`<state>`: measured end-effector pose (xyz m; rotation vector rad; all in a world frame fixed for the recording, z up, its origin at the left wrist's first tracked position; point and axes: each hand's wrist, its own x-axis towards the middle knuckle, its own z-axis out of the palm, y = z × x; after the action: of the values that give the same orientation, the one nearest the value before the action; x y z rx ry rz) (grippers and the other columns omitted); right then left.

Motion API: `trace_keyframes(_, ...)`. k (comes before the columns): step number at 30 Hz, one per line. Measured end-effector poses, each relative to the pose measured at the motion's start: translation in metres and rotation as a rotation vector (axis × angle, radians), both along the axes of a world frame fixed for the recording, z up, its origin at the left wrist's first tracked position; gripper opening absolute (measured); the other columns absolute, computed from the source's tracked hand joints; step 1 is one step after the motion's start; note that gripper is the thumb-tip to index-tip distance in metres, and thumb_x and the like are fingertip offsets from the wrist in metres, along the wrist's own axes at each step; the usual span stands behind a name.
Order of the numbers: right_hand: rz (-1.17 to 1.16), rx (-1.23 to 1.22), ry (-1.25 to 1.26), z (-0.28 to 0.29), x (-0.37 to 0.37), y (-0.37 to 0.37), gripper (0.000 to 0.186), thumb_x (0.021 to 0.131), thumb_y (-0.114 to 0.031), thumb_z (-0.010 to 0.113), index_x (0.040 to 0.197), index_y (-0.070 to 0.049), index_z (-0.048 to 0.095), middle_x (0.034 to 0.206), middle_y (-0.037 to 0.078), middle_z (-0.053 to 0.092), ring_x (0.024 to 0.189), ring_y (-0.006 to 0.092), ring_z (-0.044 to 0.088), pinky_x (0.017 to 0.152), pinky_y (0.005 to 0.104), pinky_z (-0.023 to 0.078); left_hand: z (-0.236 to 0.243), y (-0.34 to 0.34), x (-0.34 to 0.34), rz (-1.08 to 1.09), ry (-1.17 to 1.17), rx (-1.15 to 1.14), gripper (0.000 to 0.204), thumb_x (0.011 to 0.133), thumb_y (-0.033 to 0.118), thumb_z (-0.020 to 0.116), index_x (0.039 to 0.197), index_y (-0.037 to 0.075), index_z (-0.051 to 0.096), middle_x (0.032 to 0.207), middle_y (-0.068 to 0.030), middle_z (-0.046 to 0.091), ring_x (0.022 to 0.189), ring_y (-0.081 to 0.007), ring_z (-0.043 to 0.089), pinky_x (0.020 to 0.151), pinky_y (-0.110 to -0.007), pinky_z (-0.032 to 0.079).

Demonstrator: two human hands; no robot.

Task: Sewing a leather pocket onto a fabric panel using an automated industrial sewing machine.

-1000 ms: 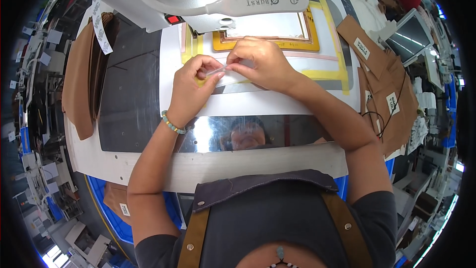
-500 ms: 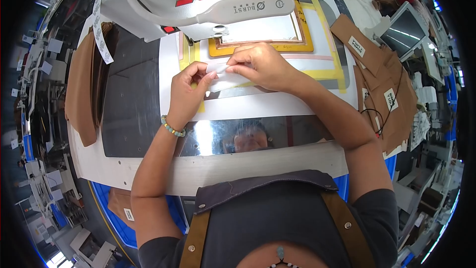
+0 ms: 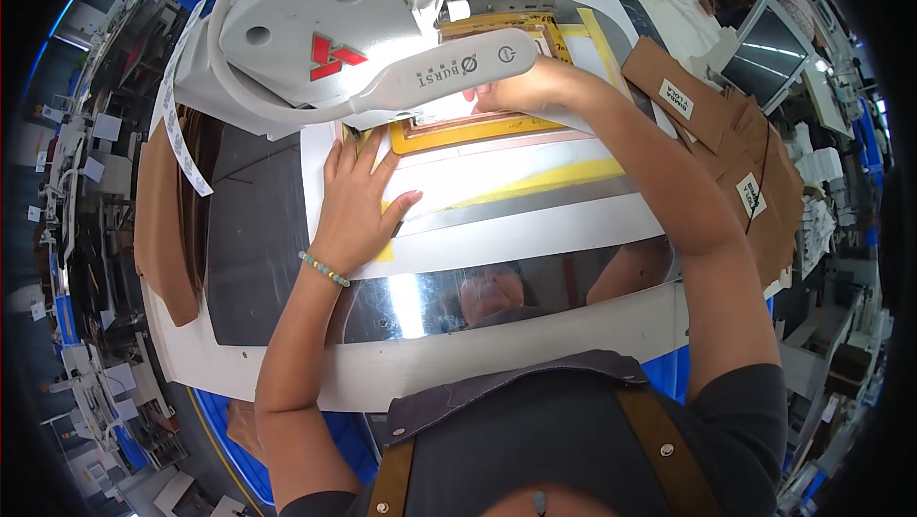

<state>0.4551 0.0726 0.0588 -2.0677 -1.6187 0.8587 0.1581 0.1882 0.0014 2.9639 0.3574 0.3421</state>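
Observation:
My left hand (image 3: 358, 200) lies flat and open, fingers spread, on the white sheet (image 3: 516, 230) at the left edge of the taped area. Its fingertips reach the yellow tape beside the yellow frame (image 3: 478, 135). Farther in, my right hand (image 3: 535, 87) reaches over the frame's opening, under a white lamp head (image 3: 449, 73). That lamp hides most of its fingers; a few fingertips show at the lamp's lower edge, low over the white surface inside the frame. Whether they hold anything is hidden.
A white sewing machine (image 3: 287, 39) with a red emblem stands at the back left. Brown fabric pieces (image 3: 170, 230) are stacked at the left, and labelled brown pieces (image 3: 764, 183) at the right. A shiny metal plate (image 3: 430, 302) lies near me; a screen (image 3: 769, 49) stands at back right.
Both hands were together, pinching a small white piece. They have since parted: the left has flattened onto the sheet, and the right has moved away from me under the lamp.

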Motion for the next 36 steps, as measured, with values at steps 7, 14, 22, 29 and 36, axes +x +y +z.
trace_keyframes(7,0.022,0.15,0.149,-0.016,-0.009,0.029,0.042,0.067,-0.019,0.096,0.09,-0.006,0.063,0.087,0.005,0.067,0.08,0.021,0.064,0.07,0.0369,0.051,0.01,0.003,0.007,-0.061,0.026,-0.035,0.071,0.1,0.052,0.063,0.148,0.001,0.059,0.16,-0.0276,0.047,0.153,-0.0449,0.035,0.13,-0.062,0.014)
trace_keyframes(14,0.066,0.199,0.146,-0.03,-0.01,0.038,0.036,0.074,-0.02,0.095,0.088,-0.006,0.065,0.083,0.003,0.069,0.079,0.0181,0.066,0.069,0.036,0.052,0.008,0.003,0.008,-0.063,0.026,-0.034,0.071,0.1,0.052,0.063,0.147,0.0,0.06,0.16,-0.0271,0.047,0.152,-0.0427,0.037,0.13,-0.062,0.016)
trace_keyframes(22,-0.015,0.097,0.419,0.004,0.07,-0.017,0.018,0.088,-0.016,0.084,0.102,-0.006,0.079,0.091,0.003,0.079,0.081,0.0091,0.069,0.076,0.0265,0.051,0.003,0.004,0.005,-0.03,0.055,-0.033,0.07,0.102,0.053,0.059,0.146,-0.002,0.061,0.16,-0.0278,0.047,0.155,-0.0441,0.034,0.13,-0.061,0.017)
trace_keyframes(29,0.065,-0.004,-0.107,0.014,0.066,-0.052,0.006,0.082,-0.009,0.081,0.087,-0.007,0.081,0.08,0.005,0.076,0.074,0.0161,0.07,0.066,0.0339,0.053,0.003,0.004,0.005,-0.022,0.069,-0.028,0.07,0.103,0.053,0.058,0.148,0.0,0.06,0.163,-0.0264,0.046,0.158,-0.043,0.03,0.131,-0.059,0.014)
trace_keyframes(36,0.061,-0.144,-0.313,0.018,0.051,-0.041,0.012,0.078,-0.001,0.074,0.082,-0.009,0.081,0.079,0.007,0.077,0.074,0.0214,0.072,0.064,0.0371,0.055,0.006,0.004,0.005,-0.022,0.065,-0.041,0.069,0.103,0.053,0.059,0.147,0.0,0.06,0.163,-0.0268,0.046,0.158,-0.043,0.03,0.131,-0.059,0.014)
